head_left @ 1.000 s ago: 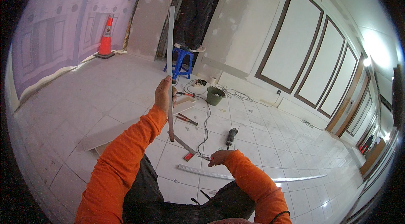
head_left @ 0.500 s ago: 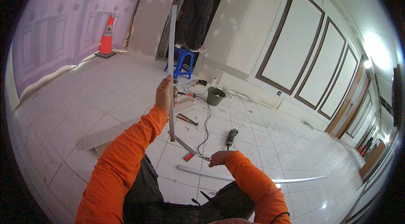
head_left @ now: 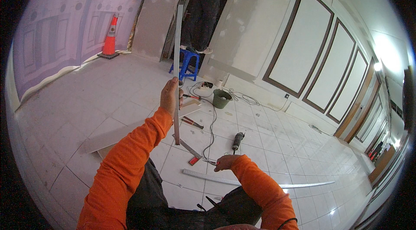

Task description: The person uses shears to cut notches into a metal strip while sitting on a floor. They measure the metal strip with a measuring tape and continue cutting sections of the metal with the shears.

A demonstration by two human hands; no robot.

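Interior under renovation, a building site. Patched bare drywall panels (head_left: 242, 17) line the walls; an orange traffic cone (head_left: 111, 35) stands left; a green bucket (head_left: 222, 98), black angle grinder (head_left: 237, 140) and loose cables (head_left: 211, 121) lie on white floor tiles (head_left: 108, 95).

The person on the blue stool (head_left: 187, 63) at twelve o'clock is cut off above the waist by the top edge. The left hand (head_left: 170, 97) hides the middle of the upright white strip (head_left: 178, 48); its fingertips wrap out of sight behind it. The right hand (head_left: 225, 162) at six o'clock grips a small red-handled tool (head_left: 211, 160), too small to tell its kind, and its fingers are turned away. The person's lap and legs run off the bottom edge. At four o'clock, things by the far door (head_left: 381, 160) blur into the dark rim.
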